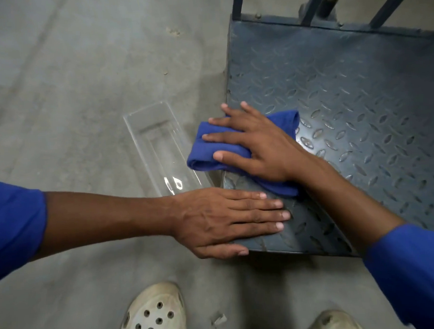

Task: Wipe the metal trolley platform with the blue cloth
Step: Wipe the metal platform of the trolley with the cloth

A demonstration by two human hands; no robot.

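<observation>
The metal trolley platform (343, 91) is a dark grey tread plate filling the right of the view. A folded blue cloth (210, 152) lies at the platform's left edge and overhangs it toward the floor. My right hand (254, 143) presses flat on the cloth with fingers spread and straight. My left hand (227, 220) rests flat on the platform's near left corner, fingers straight and together, just below the cloth.
A clear plastic tray (158, 144) lies on the concrete floor right beside the platform's left edge. Dark upright trolley bars (311, 6) rise at the platform's far side. My two pale shoes (154, 314) stand on the floor at the bottom.
</observation>
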